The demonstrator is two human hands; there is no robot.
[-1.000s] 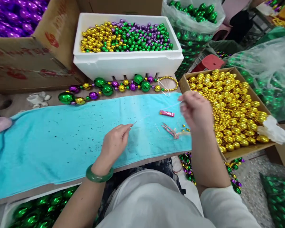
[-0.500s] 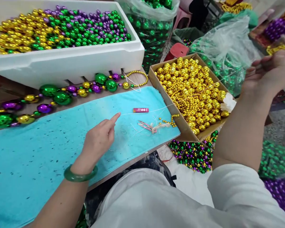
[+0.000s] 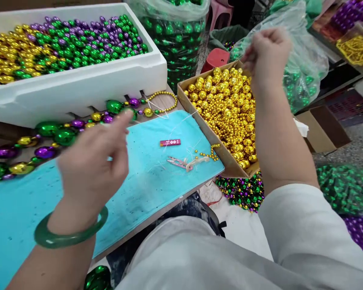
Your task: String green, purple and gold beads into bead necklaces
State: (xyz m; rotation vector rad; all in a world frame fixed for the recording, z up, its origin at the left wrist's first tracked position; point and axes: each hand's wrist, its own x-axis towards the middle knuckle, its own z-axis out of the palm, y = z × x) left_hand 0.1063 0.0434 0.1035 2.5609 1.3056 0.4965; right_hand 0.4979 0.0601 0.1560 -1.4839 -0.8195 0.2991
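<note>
My left hand [image 3: 95,155], with a green bangle [image 3: 71,231] at its wrist, is raised over the blue cloth [image 3: 139,189]. Its fingers are curled and the index points forward; motion smears it. My right hand [image 3: 268,54] is closed, lifted above the far right corner of the box of gold beads. A thin clear thread [image 3: 183,121] runs slack over the cloth between the hands; its ends at the fingers are too fine to see. On the cloth lie a pink lighter [image 3: 170,142], small thread scissors [image 3: 180,162] and a short gold bead strand [image 3: 213,152].
A white foam box [image 3: 109,80] of gold, green and purple beads stands at the back left. Before it lies a large-bead garland [image 3: 63,136]. The cardboard box [image 3: 211,129] of gold beads sits right of the cloth. Bags of green beads [image 3: 175,44] stand behind.
My left hand has risen toward me. My right hand has swung left and inward. The thread, stretched taut between them before, now hangs slack. The view has shifted slightly.
</note>
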